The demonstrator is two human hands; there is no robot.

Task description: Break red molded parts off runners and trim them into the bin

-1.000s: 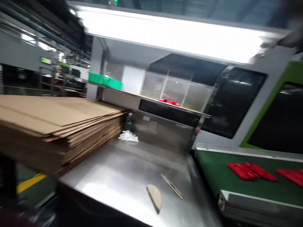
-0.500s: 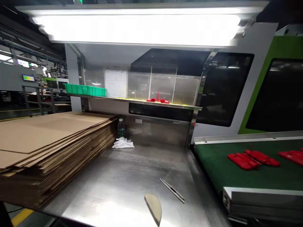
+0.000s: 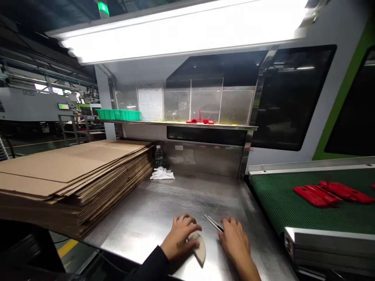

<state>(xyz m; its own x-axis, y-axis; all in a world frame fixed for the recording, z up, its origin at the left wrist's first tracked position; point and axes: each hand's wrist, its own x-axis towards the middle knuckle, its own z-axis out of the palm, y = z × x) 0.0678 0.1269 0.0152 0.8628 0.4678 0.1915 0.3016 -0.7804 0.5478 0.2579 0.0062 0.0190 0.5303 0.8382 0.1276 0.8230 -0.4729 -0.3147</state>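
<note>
My left hand (image 3: 182,237) is at the pale half-round pad (image 3: 199,249), its thumb and fingers closing about the pad's left side while the pad lies on the metal table. My right hand (image 3: 234,240) covers the rear end of a slim metal utility knife (image 3: 213,222), fingers bent over it. The knife's blade end points away and to the left, toward the back of the table. Part of the pad is hidden under my left fingers, and the knife's handle end is hidden by my right hand.
Stacked cardboard sheets (image 3: 117,187) fill the table's left side. White gloves (image 3: 162,173) and a plastic bottle (image 3: 158,156) stand at the back. On the right, a green conveyor belt (image 3: 272,203) carries red plastic parts (image 3: 315,196). A shelf above holds a green bin (image 3: 118,114).
Both my hands have come into view from below, the left reaching the half-round pad and the right the utility knife. The view has shifted and tilted slightly; the red parts moved right in the picture.
</note>
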